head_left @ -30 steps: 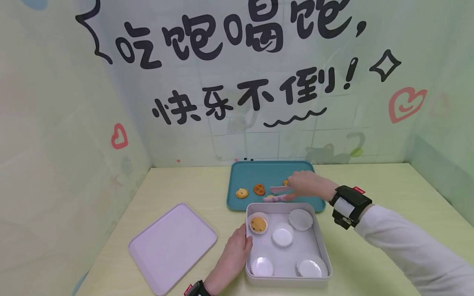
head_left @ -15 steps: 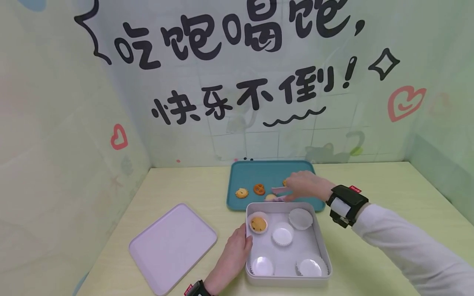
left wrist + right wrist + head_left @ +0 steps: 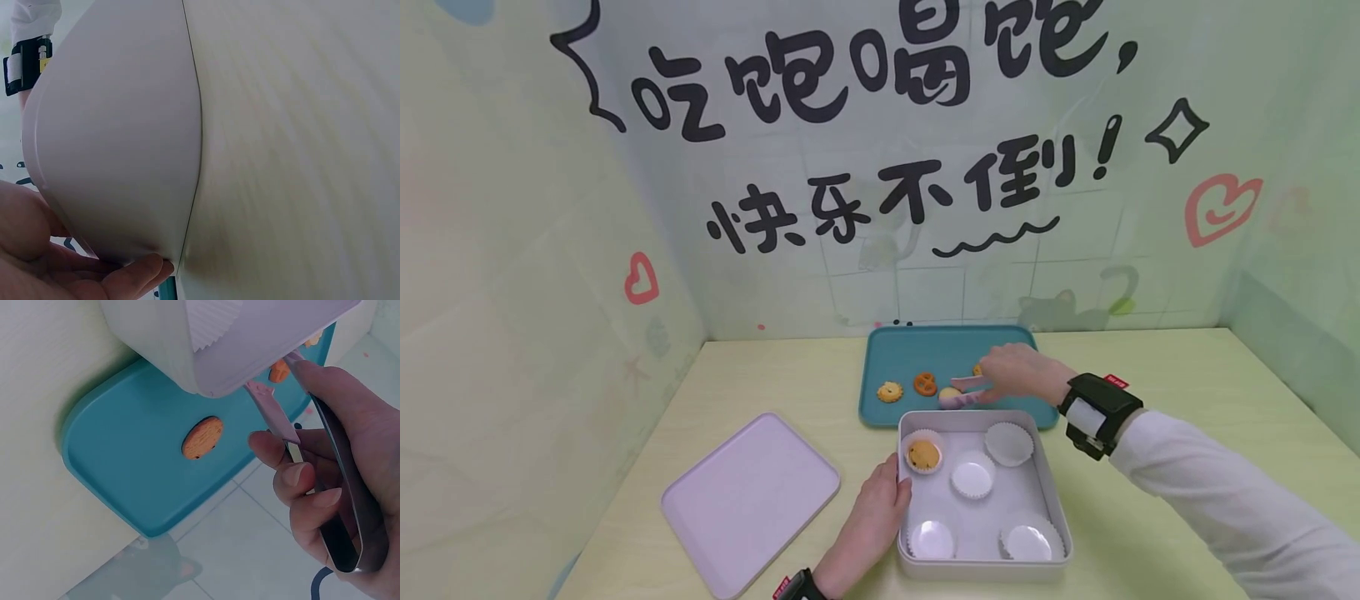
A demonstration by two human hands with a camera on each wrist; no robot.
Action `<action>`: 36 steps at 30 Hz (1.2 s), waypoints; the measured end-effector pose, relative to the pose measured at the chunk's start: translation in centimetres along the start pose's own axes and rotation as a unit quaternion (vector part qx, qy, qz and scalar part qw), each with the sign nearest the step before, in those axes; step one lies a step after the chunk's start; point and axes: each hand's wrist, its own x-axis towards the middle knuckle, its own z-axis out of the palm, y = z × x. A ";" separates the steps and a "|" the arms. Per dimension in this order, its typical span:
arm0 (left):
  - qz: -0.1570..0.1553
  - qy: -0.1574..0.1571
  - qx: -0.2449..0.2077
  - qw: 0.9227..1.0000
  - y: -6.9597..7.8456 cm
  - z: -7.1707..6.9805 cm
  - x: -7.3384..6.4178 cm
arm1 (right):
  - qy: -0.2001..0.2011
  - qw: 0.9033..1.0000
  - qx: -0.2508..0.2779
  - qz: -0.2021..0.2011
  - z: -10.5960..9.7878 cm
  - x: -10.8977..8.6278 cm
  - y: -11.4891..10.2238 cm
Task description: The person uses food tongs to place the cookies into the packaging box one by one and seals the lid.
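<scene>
Tongs [image 3: 357,503] gripped in curled R hand [image 3: 1018,372], L hand [image 3: 874,508] holding box [image 3: 973,527]

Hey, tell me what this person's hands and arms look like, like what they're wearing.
The right hand and left hand are ungloved. The right arm has a white sleeve and a black wrist device with a white panel and a small red tag. The left wrist has a black band, cut off by the frame, also red-tagged.
</scene>
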 end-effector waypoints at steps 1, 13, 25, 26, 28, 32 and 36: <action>0.004 0.003 0.000 1.000 0.0 0.0 0.0 | 0.002 1.000 -0.003 -0.003 0.1 0.0 0.0; 0.008 0.003 -0.005 1.000 0.0 0.1 0.1 | 0.015 1.000 0.024 -0.011 0.1 -0.5 0.7; 0.011 0.000 -0.005 1.000 0.1 0.2 0.2 | 0.045 0.998 0.030 -0.025 -0.6 -2.0 1.5; 0.011 0.000 -0.004 1.000 0.1 0.2 0.2 | 0.050 0.998 0.025 -0.030 -0.9 -2.3 1.5; 0.011 0.001 -0.002 1.000 0.1 0.2 0.2 | 0.065 0.997 0.021 -0.033 -1.6 -3.1 1.5; 0.012 0.005 -0.004 1.000 0.0 0.2 0.2 | 0.092 0.995 0.011 -0.024 -2.7 -4.9 1.3; 0.014 0.008 -0.003 1.000 0.0 0.1 0.2 | 0.111 0.993 -0.006 -0.030 -3.3 -7.2 0.8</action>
